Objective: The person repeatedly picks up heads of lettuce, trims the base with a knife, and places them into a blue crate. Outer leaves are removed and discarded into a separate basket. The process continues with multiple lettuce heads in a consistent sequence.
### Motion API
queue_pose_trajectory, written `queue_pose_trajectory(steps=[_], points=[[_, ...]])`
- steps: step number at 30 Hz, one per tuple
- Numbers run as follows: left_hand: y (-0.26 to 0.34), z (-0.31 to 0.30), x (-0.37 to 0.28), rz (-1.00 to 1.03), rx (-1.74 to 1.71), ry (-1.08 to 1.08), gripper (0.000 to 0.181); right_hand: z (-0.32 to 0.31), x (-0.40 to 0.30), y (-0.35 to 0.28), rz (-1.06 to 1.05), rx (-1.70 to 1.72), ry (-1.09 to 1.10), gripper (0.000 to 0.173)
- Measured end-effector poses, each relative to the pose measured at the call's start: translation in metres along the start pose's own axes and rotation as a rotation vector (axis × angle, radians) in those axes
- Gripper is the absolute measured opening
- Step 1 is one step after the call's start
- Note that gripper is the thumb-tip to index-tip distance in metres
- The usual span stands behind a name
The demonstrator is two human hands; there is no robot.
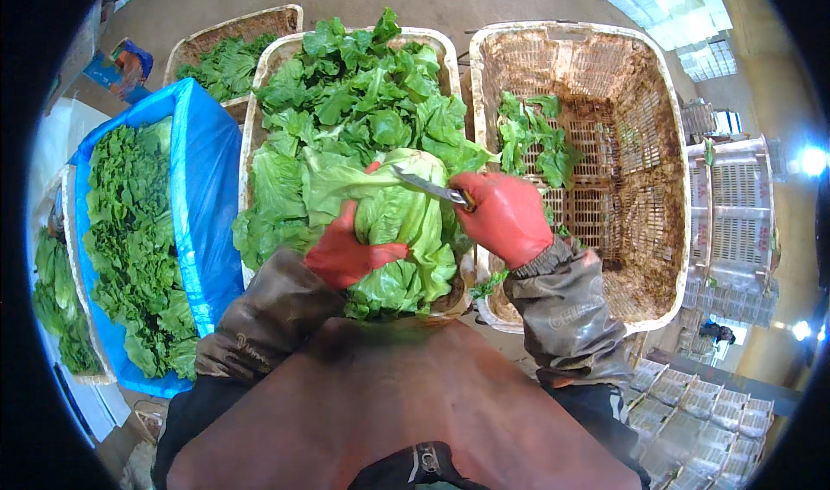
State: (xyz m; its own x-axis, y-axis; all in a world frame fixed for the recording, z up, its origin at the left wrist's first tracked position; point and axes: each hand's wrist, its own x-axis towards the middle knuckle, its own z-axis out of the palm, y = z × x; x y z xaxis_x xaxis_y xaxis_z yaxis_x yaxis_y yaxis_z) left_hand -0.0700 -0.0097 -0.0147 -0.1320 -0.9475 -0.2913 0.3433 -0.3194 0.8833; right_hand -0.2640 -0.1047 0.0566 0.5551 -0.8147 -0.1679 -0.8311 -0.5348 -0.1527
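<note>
My left hand [353,250], in a red rubber glove, grips a pale green head of lettuce [402,205] over the middle basket. The cut stem end of that head points away from me. In my right hand [502,214], also red-gloved, is a knife [428,185]; its blade lies across the lettuce near the stem. Loose leafy lettuce [363,94] fills the middle plastic basket [457,69] under and beyond my hands. Part of my left hand's fingers is hidden behind the head.
At right stands a dirt-stained plastic basket [642,185] with a few loose leaves [538,140] inside. A blue-lined crate [207,166] of greens is at left, with another basket [285,17] behind it. Stacked crates [733,205] line the right side.
</note>
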Motion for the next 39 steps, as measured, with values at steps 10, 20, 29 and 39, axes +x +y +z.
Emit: queue_pose_trajectory(steps=[10,20,29,39], points=[[-0.024,-0.021,-0.019,0.430,0.201,0.028,0.093,0.019,0.006,-0.022,0.405,1.107,-0.094,0.033],[0.025,-0.041,-0.027,-0.080,-0.493,-0.224,0.075,0.007,-0.004,-0.003,0.038,1.083,-0.296,0.050],[-0.068,-0.070,-0.031,-0.455,-0.141,-0.763,0.079,-0.044,0.014,-0.019,-0.080,0.899,-0.983,0.036],[0.007,-0.039,-0.045,-0.196,0.285,-0.453,0.061,-0.009,-0.044,-0.018,-0.212,0.643,-0.224,0.064]])
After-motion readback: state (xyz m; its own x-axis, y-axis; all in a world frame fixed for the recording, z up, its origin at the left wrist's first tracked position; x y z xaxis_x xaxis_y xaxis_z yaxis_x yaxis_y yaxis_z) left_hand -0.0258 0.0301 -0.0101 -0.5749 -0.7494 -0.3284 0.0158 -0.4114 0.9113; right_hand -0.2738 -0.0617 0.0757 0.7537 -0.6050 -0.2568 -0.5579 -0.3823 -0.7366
